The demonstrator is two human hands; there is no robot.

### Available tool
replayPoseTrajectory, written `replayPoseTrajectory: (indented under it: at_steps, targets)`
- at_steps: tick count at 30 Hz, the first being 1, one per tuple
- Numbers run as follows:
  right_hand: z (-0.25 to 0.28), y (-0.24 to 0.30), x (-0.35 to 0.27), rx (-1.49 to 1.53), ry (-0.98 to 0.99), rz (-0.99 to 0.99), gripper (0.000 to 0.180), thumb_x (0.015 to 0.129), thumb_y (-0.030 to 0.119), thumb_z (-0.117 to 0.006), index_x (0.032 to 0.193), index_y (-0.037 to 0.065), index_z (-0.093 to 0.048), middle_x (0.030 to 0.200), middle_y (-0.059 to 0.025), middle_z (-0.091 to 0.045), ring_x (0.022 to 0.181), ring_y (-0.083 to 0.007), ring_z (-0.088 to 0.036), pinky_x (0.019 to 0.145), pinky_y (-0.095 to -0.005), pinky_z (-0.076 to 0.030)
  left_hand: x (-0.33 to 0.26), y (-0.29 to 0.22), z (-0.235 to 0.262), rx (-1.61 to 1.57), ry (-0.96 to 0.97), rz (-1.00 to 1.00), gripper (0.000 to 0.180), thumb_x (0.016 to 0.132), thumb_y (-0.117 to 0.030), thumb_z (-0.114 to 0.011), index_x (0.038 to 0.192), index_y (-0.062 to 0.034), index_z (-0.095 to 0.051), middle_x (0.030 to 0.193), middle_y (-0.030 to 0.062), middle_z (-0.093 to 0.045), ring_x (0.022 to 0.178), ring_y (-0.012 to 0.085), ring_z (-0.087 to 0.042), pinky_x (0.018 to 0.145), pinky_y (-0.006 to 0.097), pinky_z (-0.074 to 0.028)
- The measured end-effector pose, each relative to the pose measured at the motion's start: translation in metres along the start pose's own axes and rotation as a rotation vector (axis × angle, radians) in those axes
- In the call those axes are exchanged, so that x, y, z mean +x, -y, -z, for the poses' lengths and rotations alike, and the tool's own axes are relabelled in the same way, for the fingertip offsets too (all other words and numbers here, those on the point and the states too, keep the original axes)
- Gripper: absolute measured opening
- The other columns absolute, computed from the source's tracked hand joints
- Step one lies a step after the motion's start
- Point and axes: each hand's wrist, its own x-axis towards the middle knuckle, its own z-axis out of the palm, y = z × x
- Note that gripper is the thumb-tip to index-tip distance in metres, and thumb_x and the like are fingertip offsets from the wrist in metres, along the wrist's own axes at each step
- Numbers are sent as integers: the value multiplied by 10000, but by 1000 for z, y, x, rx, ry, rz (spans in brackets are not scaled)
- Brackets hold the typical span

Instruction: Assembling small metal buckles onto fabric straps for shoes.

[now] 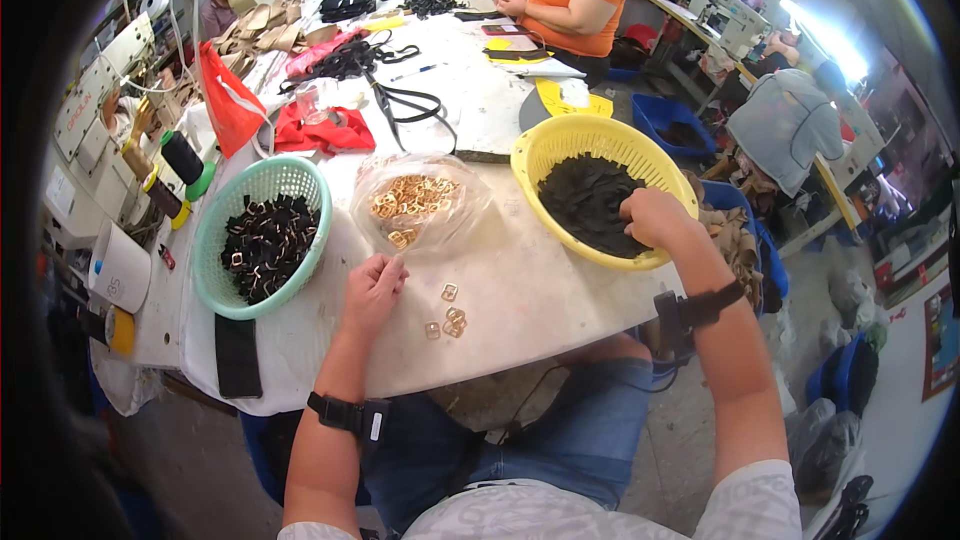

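My left hand (pixel 374 292) rests over the table just below a clear plastic bag (pixel 468 202). Its thumb and fingers are pressed together; whatever they hold is too small to make out. Inside the bag lies a heap of gold-coloured metal buckles (pixel 412 196). Several loose buckles (pixel 454 321) are on the table to the right of that hand. My right hand (pixel 660 220) reaches over the rim of a yellow plastic basket (pixel 622 262), its fingers curled and closed at the black fabric strips (pixel 588 202) piled inside. The fingertips are partly hidden there.
At left, a green basket (pixel 318 270) holds black strips fitted with buckles. A black rectangular piece (pixel 237 355) lies by the near edge. Red cloth (pixel 318 130), black straps (pixel 411 105) and thread cones (pixel 180 158) stand farther back. A person in orange (pixel 572 2) sits across the table.
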Motion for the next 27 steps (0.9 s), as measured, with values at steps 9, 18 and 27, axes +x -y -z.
replayPoseTrajectory:
  at_steps: [9,18,27]
  targets:
    - [4,-12,-4,46,-288,-1,143,746,192,-688,784,54,-689,811,-163,-662,857,-347,-636,771,-456,-486,1,-2,0,-42,43,-53,209,935,-167,-581,822,0,-635,670,-23,-568,596,48,-485,540,206,-389]
    - [19,109,-66,1136,-818,113,147,833,-30,-634,762,13,-512,825,-96,-656,557,-78,-598,509,-229,-481,-6,1,3,-58,65,-26,151,854,-26,-614,990,10,-670,841,33,-667,714,53,-567,659,204,-465]
    - [-79,198,-46,1577,-385,85,125,837,10,-618,776,25,-510,647,-1,-553,537,-29,-448,465,-223,-355,-8,-24,-29,698,185,-242,208,757,-118,-720,965,-115,-717,898,35,-635,788,158,-641,720,285,-509]
